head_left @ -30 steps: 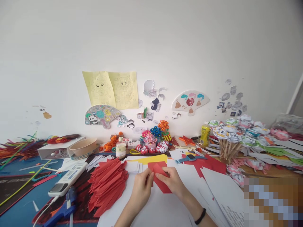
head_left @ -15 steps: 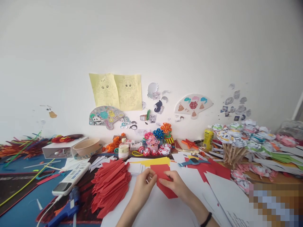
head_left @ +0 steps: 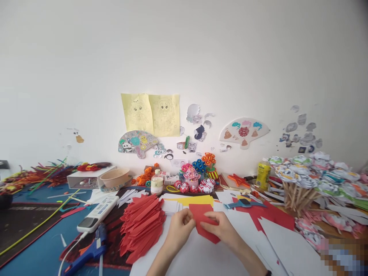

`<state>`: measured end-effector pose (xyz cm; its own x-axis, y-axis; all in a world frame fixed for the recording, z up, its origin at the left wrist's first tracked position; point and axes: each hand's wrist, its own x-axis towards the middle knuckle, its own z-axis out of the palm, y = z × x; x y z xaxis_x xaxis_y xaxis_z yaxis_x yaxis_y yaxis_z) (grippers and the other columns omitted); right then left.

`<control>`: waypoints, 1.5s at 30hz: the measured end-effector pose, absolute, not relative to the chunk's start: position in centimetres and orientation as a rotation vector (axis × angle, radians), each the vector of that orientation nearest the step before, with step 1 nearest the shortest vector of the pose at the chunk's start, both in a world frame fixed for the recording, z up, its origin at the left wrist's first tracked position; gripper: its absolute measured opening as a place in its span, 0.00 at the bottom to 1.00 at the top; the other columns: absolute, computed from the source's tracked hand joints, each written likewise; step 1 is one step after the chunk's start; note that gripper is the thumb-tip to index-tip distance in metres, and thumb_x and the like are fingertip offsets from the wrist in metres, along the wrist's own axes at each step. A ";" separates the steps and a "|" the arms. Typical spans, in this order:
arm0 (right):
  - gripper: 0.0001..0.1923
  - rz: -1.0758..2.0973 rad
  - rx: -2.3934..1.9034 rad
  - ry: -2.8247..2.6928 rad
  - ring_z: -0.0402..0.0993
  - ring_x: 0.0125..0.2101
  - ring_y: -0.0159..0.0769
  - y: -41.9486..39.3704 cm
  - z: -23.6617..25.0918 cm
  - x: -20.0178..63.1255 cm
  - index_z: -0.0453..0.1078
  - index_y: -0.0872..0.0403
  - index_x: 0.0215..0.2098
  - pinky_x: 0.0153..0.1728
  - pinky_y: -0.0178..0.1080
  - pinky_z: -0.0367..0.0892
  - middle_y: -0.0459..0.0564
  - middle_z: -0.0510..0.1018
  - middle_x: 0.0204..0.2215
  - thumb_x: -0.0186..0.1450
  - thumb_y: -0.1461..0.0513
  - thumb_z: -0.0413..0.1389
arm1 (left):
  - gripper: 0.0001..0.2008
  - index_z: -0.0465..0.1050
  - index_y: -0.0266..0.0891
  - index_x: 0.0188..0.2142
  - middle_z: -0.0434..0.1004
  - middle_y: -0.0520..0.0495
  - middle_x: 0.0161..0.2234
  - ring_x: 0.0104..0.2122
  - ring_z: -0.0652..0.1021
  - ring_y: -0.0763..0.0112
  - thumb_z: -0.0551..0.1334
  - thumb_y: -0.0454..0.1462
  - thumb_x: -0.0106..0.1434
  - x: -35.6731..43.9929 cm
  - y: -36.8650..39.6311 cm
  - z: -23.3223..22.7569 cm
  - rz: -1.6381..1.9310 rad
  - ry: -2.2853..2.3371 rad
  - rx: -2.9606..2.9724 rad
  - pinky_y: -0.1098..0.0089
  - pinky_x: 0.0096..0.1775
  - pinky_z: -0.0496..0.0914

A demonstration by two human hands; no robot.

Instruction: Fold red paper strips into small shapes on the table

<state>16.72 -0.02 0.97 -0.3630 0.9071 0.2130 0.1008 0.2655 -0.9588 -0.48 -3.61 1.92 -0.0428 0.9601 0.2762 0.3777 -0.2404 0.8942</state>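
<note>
A small red sheet of paper [head_left: 202, 212] is between my two hands, above the white paper [head_left: 198, 253], its lower end cut or folded to an angle. My left hand [head_left: 181, 225] pinches its left edge, thumb and fingers together. From the right, my right hand [head_left: 220, 227] holds it with fingers bent over its face and right edge. The undersides of the fingers are hidden. To the left of my left hand lies a heap of folded red paper pieces [head_left: 143, 226]. Small white paper slips [head_left: 171, 207] and a yellow sheet [head_left: 186, 200] lie just beyond.
A blue glue gun [head_left: 93, 249] and white power strip [head_left: 96, 214] lie left. Behind stand a glue bottle [head_left: 156, 182], a bowl [head_left: 115, 177] and pipe-cleaner flowers [head_left: 198, 166]. A blue watch [head_left: 244, 203] lies right, near paper flowers on sticks [head_left: 301, 180].
The view has turned slightly left, so the scene sits further right in the picture. Both hands stay on the red paper; the right fingers have shifted a little over it.
</note>
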 end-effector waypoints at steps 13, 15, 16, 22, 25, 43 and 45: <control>0.17 1.619 -0.586 -1.260 0.74 0.36 0.38 -0.8 0.9 16.1 0.75 0.58 0.40 0.43 0.40 0.67 0.54 0.79 0.35 0.56 0.56 0.65 | 0.14 0.65 0.37 0.21 0.69 0.52 0.18 0.18 0.64 0.76 0.60 0.43 0.58 0.5 -3.9 1.3 1.550 1.321 1.451 0.76 0.22 0.57; 0.16 1.580 -0.610 -1.271 0.74 0.35 0.39 -0.8 0.6 15.9 0.76 0.58 0.38 0.43 0.40 0.67 0.55 0.79 0.35 0.56 0.56 0.65 | 0.14 0.64 0.38 0.22 0.68 0.53 0.17 0.18 0.64 0.77 0.60 0.43 0.58 0.9 -4.0 1.1 1.544 1.299 1.452 0.76 0.22 0.57; 0.15 1.557 -0.623 -1.275 0.74 0.35 0.39 -0.8 0.5 15.8 0.76 0.59 0.36 0.42 0.41 0.67 0.55 0.79 0.34 0.56 0.56 0.64 | 0.13 0.63 0.38 0.22 0.67 0.53 0.17 0.17 0.64 0.77 0.60 0.43 0.58 1.0 -4.0 1.1 1.543 1.295 1.453 0.76 0.22 0.56; 0.21 1.405 -0.734 -1.446 0.73 0.23 0.37 -0.5 0.4 15.6 0.74 0.61 0.25 0.27 0.38 0.67 0.54 0.77 0.21 0.57 0.49 0.61 | 0.13 0.61 0.39 0.21 0.65 0.54 0.17 0.17 0.63 0.76 0.59 0.41 0.57 1.4 -4.1 0.8 1.500 1.347 1.519 0.76 0.21 0.55; 0.25 1.337 -0.785 -1.535 0.68 0.16 0.33 0.0 -0.1 15.7 0.71 0.60 0.20 0.19 0.35 0.63 0.51 0.73 0.15 0.56 0.45 0.59 | 0.13 0.62 0.39 0.20 0.67 0.54 0.17 0.18 0.65 0.76 0.58 0.41 0.58 1.3 -4.2 1.0 1.442 1.391 1.588 0.76 0.22 0.56; 0.23 1.386 -0.758 -1.494 0.67 0.17 0.31 0.5 -0.3 16.0 0.69 0.59 0.24 0.19 0.34 0.61 0.48 0.72 0.19 0.56 0.46 0.60 | 0.07 0.68 0.38 0.31 0.74 0.51 0.25 0.21 0.71 0.72 0.57 0.40 0.59 0.6 -4.1 1.1 1.245 1.436 1.781 0.74 0.23 0.63; 0.23 1.385 -0.800 -1.466 0.66 0.16 0.30 0.7 -0.5 16.3 0.68 0.58 0.23 0.18 0.33 0.60 0.47 0.71 0.18 0.55 0.46 0.61 | 0.10 0.66 0.40 0.42 0.76 0.50 0.34 0.24 0.73 0.71 0.58 0.35 0.58 0.2 -4.5 1.3 1.282 1.616 2.027 0.72 0.28 0.65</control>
<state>16.30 0.74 -0.55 -0.3511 0.9169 0.1896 -0.1375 0.1498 -0.9791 0.24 -4.47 1.32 -0.0021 0.8807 0.4737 0.6616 -0.3540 0.6610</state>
